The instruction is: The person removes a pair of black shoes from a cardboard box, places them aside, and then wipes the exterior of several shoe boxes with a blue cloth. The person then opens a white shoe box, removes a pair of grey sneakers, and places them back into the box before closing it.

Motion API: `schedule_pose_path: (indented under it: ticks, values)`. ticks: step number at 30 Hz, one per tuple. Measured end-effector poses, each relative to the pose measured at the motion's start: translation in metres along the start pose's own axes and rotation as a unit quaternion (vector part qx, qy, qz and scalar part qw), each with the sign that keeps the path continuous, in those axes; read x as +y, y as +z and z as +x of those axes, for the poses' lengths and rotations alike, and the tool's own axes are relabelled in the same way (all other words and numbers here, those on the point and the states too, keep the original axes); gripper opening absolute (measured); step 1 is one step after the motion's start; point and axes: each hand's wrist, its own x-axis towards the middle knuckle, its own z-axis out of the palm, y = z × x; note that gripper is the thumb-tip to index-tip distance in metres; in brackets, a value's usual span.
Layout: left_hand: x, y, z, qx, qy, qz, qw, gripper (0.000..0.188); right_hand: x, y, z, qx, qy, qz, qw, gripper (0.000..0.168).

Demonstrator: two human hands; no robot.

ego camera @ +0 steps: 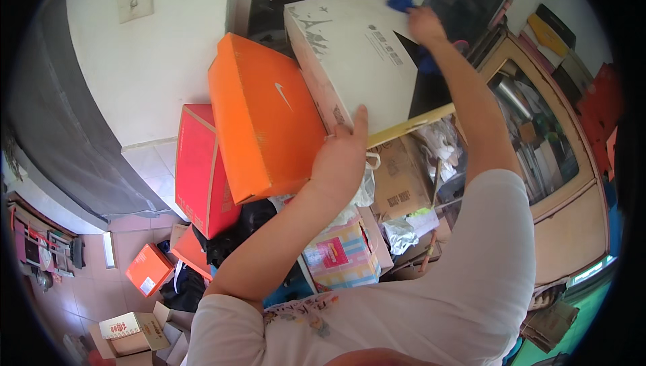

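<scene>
A large white cardboard box point(353, 58) with printed designs and a black corner patch lies tilted on the pile before me. My left hand point(345, 151) rests at its near left corner, index finger extended on the lid. My right hand point(428, 27) is at the box's far right edge, its fingers closed on a blue cloth point(401, 1). More blue material shows beneath my right wrist. An orange Nike shoe box point(267, 119) leans directly left of the white box, close to my left hand. Beside it stands a red box point(199, 164).
Below lie a brown cardboard box point(398, 179), plastic bags and a checked pastel box point(338, 257). A wooden cabinet point(570, 235) with a glass panel stands at right. Open cartons point(131, 335) and an orange box point(149, 269) are on the tiled floor at lower left.
</scene>
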Motion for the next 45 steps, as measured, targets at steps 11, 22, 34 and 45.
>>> schedule_pose_path:
  ticks: [11,22,34,45]
  values:
    - [-0.01,-0.008,0.006,0.003,-0.022,0.022,1.0,0.07,-0.23,-0.007,0.045,0.061,-0.195,0.06,0.977,0.026]
    - [-0.012,0.013,-0.012,0.045,0.044,0.054,0.997,0.075,-0.048,0.054,0.091,0.045,-0.11,0.028,0.993,0.028]
    - [-0.014,0.0,-0.007,0.02,0.013,0.046,0.999,0.075,-0.224,0.022,0.081,0.032,-0.107,0.242,0.964,0.042]
    - [-0.019,0.0,-0.009,0.049,-0.001,-0.019,0.999,0.063,-0.193,-0.099,-0.133,-0.022,-0.251,0.428,0.868,0.028]
